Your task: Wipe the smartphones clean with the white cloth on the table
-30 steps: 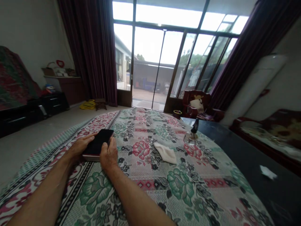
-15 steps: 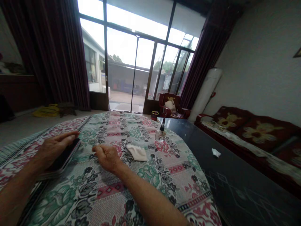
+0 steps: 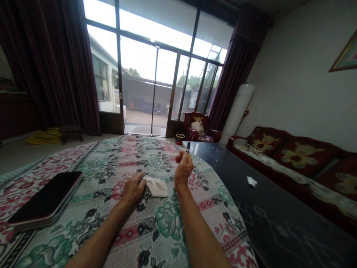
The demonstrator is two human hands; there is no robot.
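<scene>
My right hand [image 3: 184,168] is closed around a small bottle at the table's far right. Only its slim black top [image 3: 188,146] shows above my fingers; the clear glass body is hidden behind the hand. My left hand [image 3: 133,189] is at the left end of a folded white cloth [image 3: 157,187], thumb and fingers drawn together on its corner. The cloth lies flat on the flowered tablecloth [image 3: 170,219], between my two hands. Well to the left of them, a black-screened tablet or phone-like slab [image 3: 48,199] rests on the table.
Along the right runs a dark glossy table [image 3: 267,216] with a crumpled white tissue [image 3: 252,181] on it. Beyond stand a red wooden sofa [image 3: 295,154] and an armchair [image 3: 196,124]. A glass door [image 3: 139,93] is ahead, and a yellow bag [image 3: 44,136] lies on the floor.
My left hand has left the black slab and moved right to the white cloth. My right hand has moved right and forward, from beside the cloth to the bottle. The view has shifted slightly.
</scene>
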